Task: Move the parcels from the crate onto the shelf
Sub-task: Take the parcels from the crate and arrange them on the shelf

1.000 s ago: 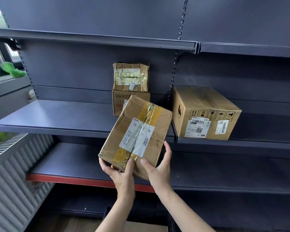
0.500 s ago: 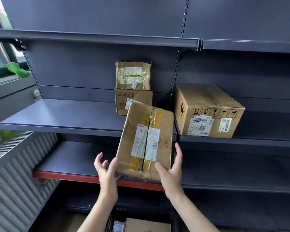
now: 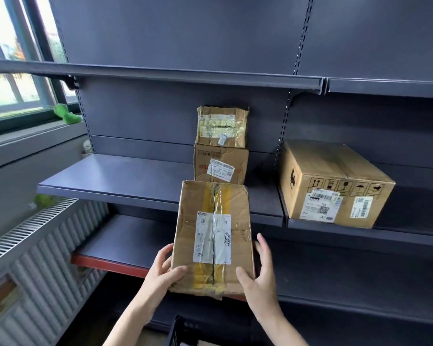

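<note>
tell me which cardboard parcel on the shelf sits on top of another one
The small crumpled parcel with the yellowed label. It rests on the box with red print; the large box to the right stands alone on the shelf.

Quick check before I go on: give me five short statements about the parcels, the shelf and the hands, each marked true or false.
1. Both hands hold the taped parcel. True: the left hand and right hand grip its lower corners.
2. Three parcels already sit on the middle shelf. True: two stacked parcels and a large box.
3. The large box stands left of the stacked pair. False: it stands to their right.
4. The held parcel lies flat on the middle shelf. False: it is held up in front of the shelf's edge.
5. The upper shelf carries a parcel. False: none shows on it.
</note>
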`<state>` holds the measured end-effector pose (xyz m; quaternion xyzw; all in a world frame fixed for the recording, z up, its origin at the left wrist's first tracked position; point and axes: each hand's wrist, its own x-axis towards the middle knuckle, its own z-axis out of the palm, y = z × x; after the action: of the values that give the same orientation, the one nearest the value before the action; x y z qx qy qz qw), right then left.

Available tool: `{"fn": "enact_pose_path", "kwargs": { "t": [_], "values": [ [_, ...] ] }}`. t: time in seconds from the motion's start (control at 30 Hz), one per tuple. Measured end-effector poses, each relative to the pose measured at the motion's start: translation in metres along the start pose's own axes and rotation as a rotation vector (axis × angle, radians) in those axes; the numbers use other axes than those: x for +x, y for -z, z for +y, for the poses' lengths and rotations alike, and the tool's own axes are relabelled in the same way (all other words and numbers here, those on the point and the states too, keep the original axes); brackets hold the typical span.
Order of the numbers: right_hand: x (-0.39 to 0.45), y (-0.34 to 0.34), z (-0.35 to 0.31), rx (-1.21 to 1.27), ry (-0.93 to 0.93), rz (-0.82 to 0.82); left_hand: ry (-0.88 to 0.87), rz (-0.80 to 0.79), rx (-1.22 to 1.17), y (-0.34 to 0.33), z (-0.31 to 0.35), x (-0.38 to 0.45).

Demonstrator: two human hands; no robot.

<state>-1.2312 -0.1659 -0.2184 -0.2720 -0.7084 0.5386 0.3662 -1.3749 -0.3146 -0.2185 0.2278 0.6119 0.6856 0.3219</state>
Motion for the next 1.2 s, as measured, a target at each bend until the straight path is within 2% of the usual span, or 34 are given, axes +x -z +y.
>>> {"fn": "enact_pose_path", "kwargs": {
  "t": [0.23, 0.73, 1.0, 1.2],
  "values": [
    [0.003, 0.003, -0.009, -0.007, 0.025, -0.028, 0.045, -0.098, 0.074, 0.011, 0.008, 0.002],
    [0.01, 0.017, -0.004, -0.047, -0.001, -0.042, 0.046, -0.099, 0.093, -0.005, 0.009, 0.014],
    [0.021, 0.019, 0.004, -0.066, 0.028, -0.064, 0.061, -0.074, 0.123, -0.014, 0.014, 0.018],
    [0.032, 0.008, 0.008, -0.011, 0.029, -0.146, 0.059, 0.004, 0.13, -0.006, 0.017, 0.017]
  ]
}}
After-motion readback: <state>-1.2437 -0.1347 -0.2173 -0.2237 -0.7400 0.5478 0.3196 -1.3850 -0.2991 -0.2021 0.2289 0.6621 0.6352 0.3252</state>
